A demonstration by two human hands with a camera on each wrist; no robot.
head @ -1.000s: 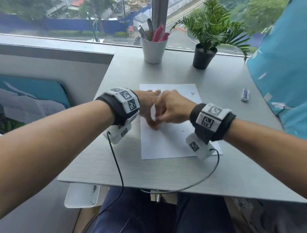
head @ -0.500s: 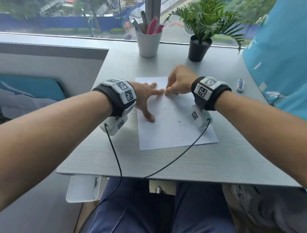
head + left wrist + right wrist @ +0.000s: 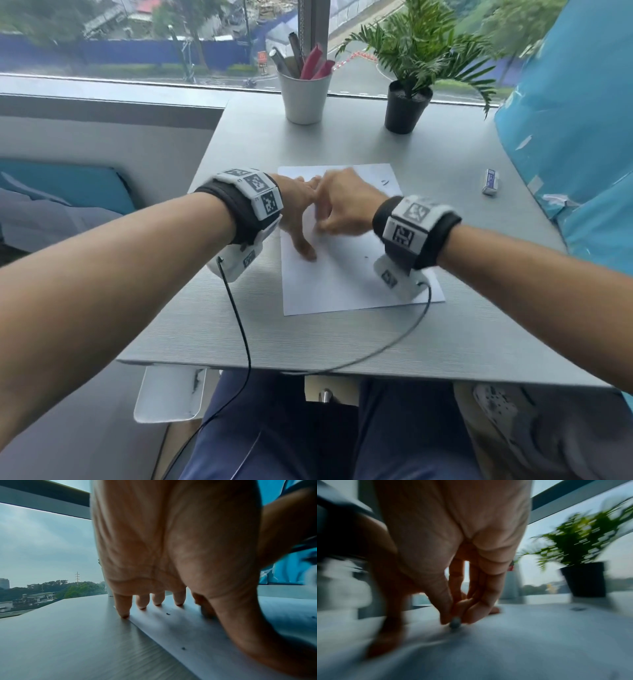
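Pressing flat, left hand [image 3: 296, 214] spreads straight fingers [image 3: 122, 607] on the white paper sheet [image 3: 342, 282], little finger at the sheet's left edge. Right hand [image 3: 346, 204], just beside it, pinches a small grey nub [image 3: 455, 621] against the sheet underneath. The nub is blurred, its kind unclear.

Motion smears the right wrist view, so we cannot tell what the small grey rounded thing [image 3: 455, 622] pinched by the right hand [image 3: 453, 540] is. In the head view that hand covers its own fingertips and some fingers of the left hand [image 3: 296, 212]. The dark specks [image 3: 183, 648] on the white sheet of paper [image 3: 342, 284] are too small for us to identify.
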